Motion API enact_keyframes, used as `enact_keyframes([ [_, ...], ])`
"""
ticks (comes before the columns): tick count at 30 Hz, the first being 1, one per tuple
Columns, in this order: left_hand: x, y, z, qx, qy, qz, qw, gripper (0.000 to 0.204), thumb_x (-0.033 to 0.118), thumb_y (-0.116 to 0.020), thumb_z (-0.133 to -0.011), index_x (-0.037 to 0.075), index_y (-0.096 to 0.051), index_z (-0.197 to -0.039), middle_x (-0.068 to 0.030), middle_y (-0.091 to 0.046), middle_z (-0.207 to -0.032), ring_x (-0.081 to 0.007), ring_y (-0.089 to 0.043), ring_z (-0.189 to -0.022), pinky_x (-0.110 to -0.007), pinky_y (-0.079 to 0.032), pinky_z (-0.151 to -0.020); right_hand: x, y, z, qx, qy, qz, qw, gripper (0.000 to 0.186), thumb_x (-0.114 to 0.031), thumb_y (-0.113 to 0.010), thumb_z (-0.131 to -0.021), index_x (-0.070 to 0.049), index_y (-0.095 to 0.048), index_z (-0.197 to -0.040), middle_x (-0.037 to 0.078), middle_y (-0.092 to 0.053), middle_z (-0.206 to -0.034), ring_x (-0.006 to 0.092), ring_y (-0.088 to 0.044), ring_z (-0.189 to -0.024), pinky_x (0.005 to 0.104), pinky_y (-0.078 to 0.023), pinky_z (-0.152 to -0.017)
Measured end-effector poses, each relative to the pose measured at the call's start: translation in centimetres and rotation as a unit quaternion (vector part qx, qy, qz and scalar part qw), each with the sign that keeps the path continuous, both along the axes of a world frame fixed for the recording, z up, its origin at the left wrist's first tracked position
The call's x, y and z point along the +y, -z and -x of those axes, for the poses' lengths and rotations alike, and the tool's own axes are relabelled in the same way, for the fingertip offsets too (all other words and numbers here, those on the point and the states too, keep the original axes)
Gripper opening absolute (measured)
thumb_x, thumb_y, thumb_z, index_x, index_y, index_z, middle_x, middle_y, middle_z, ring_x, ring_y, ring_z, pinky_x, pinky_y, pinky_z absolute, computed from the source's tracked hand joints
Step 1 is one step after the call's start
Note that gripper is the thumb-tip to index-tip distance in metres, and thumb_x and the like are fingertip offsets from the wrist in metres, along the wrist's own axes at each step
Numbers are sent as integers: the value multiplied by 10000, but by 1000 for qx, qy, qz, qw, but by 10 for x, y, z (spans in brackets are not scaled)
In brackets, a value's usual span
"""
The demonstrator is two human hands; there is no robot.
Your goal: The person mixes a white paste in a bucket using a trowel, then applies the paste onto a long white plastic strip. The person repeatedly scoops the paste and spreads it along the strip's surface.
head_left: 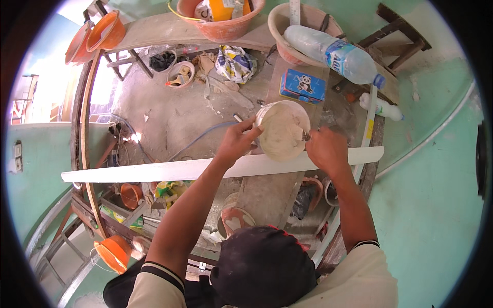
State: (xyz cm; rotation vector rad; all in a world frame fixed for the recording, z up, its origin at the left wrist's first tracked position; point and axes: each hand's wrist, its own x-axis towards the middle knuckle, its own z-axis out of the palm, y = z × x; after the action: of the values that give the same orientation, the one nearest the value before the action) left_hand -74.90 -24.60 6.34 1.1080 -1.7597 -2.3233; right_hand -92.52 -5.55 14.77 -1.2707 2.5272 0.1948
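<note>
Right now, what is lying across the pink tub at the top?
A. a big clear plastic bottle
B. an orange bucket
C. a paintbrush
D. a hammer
A: a big clear plastic bottle with a blue cap lies on its side over the rim of the pink tub, beyond the left hand and right hand at the white pail.

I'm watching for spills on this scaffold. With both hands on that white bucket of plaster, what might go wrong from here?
The left hand grips only the rim of the white bucket, so it might tip and spill plaster. The long white moulding strip lies across the plank with both ends overhanging; a bump could knock it off. The plastic bottle rests tilted on a basin and may roll.
</note>
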Motion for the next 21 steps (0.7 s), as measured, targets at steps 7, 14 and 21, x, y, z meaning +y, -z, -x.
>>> enact_keyframes([
  [7, -5, 12, 8, -12, -4, 1, 1000, 610, 408, -675, -1037, 68, -546, -1527, -86, -697, -1285, -158, -662, -1145, -334, -608, -866, 10, 26, -9, -83, 72, 119, 987, 250, -322, -678, -944, -81, -746, -936, 137, -734, -920, 352, -725, -876, 498, -553, -764],
  [14, -14, 28, 13, -33, -25, -48, 998, 642, 495, -552, -1081, 72, -492, -1560, -88, -657, -1368, -227, -627, -1257, -454, -538, -1034, 16, 33, -12, -164, 194, 174, 952, 283, -373, -700, -947, -96, -754, -974, 147, -733, -805, 366, -717, -797, 484, -523, -710],
  [21, -9, 26, 6, -7, -37, -105, 994, 683, 551, -468, -1096, 72, -443, -1581, -105, -537, -1522, -273, -528, -1394, -483, -458, -1125, 23, 42, -13, -190, 257, 207, 925, 311, -402, -700, -950, -101, -750, -1004, 133, -730, -778, 335, -716, -753, 444, -523, -693],
])
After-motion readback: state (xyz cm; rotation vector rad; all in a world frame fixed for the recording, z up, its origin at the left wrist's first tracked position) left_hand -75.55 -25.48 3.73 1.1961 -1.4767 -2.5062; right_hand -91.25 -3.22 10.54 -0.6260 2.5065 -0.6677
